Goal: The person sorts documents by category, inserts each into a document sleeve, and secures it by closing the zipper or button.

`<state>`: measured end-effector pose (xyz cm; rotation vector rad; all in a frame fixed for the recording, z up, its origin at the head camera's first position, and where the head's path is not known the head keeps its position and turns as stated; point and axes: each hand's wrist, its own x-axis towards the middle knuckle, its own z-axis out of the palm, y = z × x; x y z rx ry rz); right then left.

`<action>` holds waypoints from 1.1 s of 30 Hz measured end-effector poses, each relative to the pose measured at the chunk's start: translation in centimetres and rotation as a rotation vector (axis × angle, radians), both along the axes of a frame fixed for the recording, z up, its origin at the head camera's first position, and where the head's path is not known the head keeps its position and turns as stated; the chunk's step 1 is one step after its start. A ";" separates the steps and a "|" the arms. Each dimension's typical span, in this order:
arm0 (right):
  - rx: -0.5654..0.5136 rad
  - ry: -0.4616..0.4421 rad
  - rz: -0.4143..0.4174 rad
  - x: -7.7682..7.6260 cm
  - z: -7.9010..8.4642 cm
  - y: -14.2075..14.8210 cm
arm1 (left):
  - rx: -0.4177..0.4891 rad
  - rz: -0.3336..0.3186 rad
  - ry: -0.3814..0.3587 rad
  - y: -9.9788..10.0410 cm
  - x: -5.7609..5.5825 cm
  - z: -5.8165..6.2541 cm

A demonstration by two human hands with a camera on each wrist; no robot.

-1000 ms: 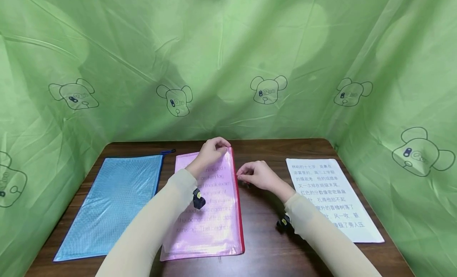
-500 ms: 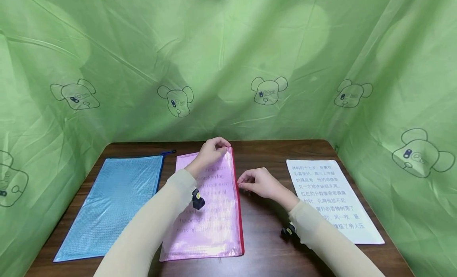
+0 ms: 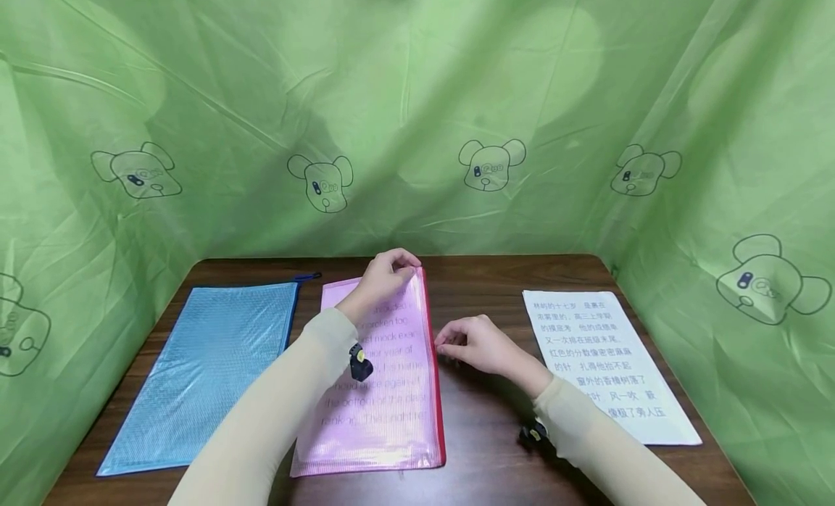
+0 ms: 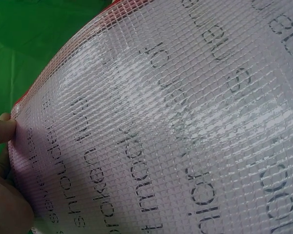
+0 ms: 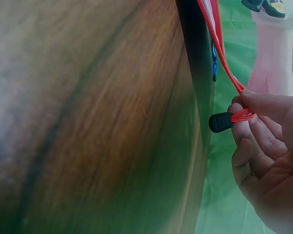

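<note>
A pink mesh zip pouch [image 3: 385, 437] with a printed sheet inside lies on the table in the head view, its red zipper edge [image 3: 438, 412] along the right. My left hand [image 3: 385, 278] pinches the pouch's far right corner; in the left wrist view the thumb and a finger [image 4: 4, 130] show at its edge. My right hand [image 3: 479, 344] is beside the zipper edge. In the right wrist view it pinches the red cord of a zipper pull [image 5: 241, 115], whose black end [image 5: 220, 122] sticks out past the fingers. The slider itself is hidden by the fingers.
A blue mesh zip pouch [image 3: 209, 368] lies on the left of the brown wooden table [image 3: 483, 448]. On the right, partly under my right forearm, is a stack of white printed paper [image 3: 607, 361]. Green fabric [image 3: 404, 114] surrounds the table at the back and sides.
My right hand has slid along the red zipper edge toward the near side. The left hand has stayed at the corner, and the pouch lies nearly where it was.
</note>
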<state>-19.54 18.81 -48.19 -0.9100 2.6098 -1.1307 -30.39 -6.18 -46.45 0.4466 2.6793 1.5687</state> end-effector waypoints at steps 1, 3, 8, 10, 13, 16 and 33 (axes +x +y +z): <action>0.003 0.004 0.002 0.1 0.0 0.0 | -0.002 0.004 -0.001 0.0 0.0 0.1; 0.006 0.011 0.008 0.4 0.1 0.0 | -0.006 0.008 -0.002 -0.1 -0.1 0.1; -0.003 0.003 0.028 0.9 0.1 0.0 | -0.002 0.010 -0.007 -0.3 -0.3 0.2; -0.010 0.000 0.032 1.1 0.1 0.0 | 0.000 0.009 -0.007 -0.4 -0.3 0.3; -0.023 0.003 0.033 1.3 0.1 0.0 | 0.005 0.010 -0.010 -0.4 -0.3 0.4; -0.040 -0.002 0.031 1.4 0.1 0.1 | 0.015 0.019 -0.003 -0.4 -0.3 0.6; -0.070 -0.107 0.034 2.9 0.2 0.0 | 0.074 0.010 0.028 -2.3 -1.1 1.6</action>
